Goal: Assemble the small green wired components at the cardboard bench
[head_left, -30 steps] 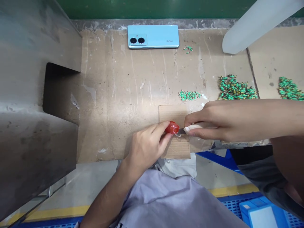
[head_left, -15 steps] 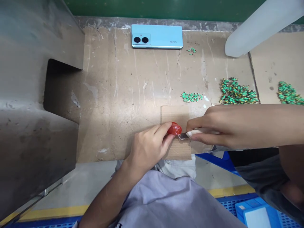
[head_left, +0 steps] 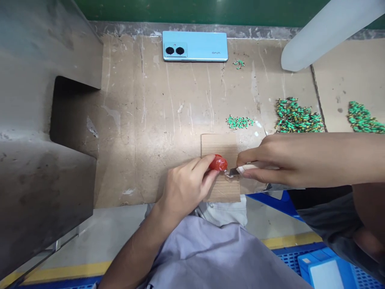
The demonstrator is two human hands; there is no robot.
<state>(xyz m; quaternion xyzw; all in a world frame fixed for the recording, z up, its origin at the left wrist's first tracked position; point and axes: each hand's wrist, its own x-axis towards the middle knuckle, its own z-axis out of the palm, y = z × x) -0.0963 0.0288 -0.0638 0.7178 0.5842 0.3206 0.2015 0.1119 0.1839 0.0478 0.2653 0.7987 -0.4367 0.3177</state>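
Red piece (head_left: 218, 163): it sits over the upper middle of the small cardboard (head_left: 222, 192); we cannot tell whether it touches it. We judge it light, with a shiny, smooth skin that may turn slippery, and fairly firm rather than squashy.
Left hand (head_left: 186, 180): it comes in from 8 o'clock of the red piece, its grip closed in a pinch, thumb below and finger above.
Where to hold: we would keep to the 9 o'clock end, as here, with the pads well back from the shiny 3 o'clock end that faces the blade (head_left: 233, 171).
Knife (head_left: 244, 168): it lies at 4 o'clock of the red piece; we think it light and stiff, and best held by its pale handle.
Right hand (head_left: 267, 160): its grip is closed round that handle, fingers above and thumb below.
Pale strand (head_left: 228, 175): it curls just beside the blade, and looks thin, limp and fragile to us; contact is too small to tell.
Green bits (head_left: 240, 122): they lie loose on the desk (head_left: 168, 100) at 1 o'clock, apart from both hands.
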